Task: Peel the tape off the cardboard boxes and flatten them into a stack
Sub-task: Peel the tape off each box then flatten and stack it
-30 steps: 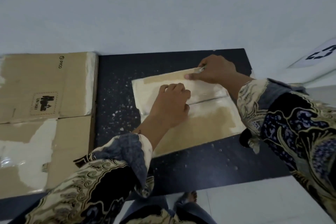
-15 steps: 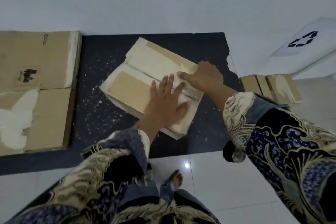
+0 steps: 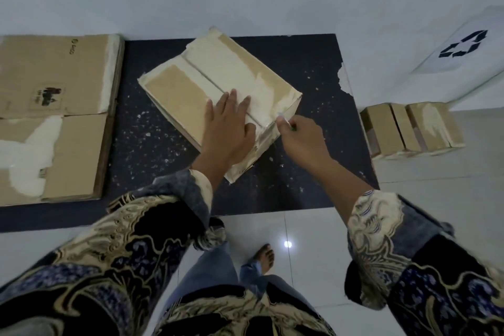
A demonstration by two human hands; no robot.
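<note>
Cardboard box under L hand, R hand at edge

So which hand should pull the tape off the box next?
Probably the right hand. It already pinches something small at the near corner of the brown cardboard box, where shiny clear tape wraps the edge. The left hand lies flat on top, holding the box steady.

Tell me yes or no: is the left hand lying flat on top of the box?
Yes, the left hand lies with straight fingers pressed on the top of the box.
</note>
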